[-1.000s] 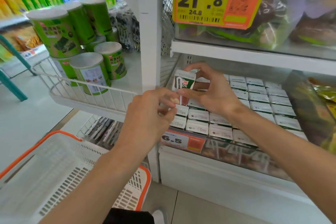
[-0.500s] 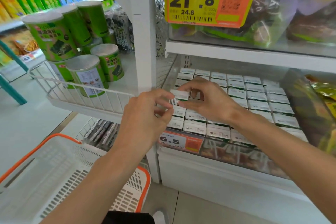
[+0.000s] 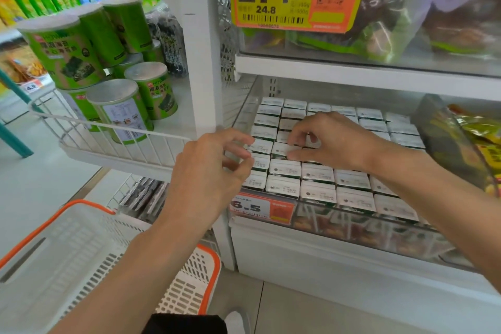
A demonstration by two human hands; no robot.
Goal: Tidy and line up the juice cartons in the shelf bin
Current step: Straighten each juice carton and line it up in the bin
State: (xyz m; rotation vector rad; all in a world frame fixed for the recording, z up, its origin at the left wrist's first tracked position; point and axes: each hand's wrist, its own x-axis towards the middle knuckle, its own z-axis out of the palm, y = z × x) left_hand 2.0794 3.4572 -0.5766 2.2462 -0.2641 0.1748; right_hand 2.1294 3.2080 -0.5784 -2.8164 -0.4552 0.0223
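Observation:
Several white-topped juice cartons (image 3: 317,173) stand in tight rows in the shelf bin (image 3: 352,228), behind its clear front wall. My right hand (image 3: 330,144) reaches in over the middle rows. Its curled fingers and thumb pinch the top of one juice carton (image 3: 282,148) that sits level with its neighbours. My left hand (image 3: 214,171) is at the bin's left edge with loosely bent fingers. Its fingertips touch the tops of the leftmost column of cartons (image 3: 261,146) and grip nothing. Cartons under both hands are partly hidden.
An orange 6.5 price tag (image 3: 261,207) hangs on the bin front. Dark and yellow snack bags (image 3: 461,144) fill the bin's right side. Green canisters (image 3: 119,111) stand on a wire-fronted shelf (image 3: 119,130) to the left. A white, orange-rimmed basket (image 3: 81,266) sits below. An upper shelf (image 3: 352,73) overhangs the bin.
My right hand has lowered the raised carton down into its gap in the rows, where it now sits flush. My left hand has let go of it and moved to the left column.

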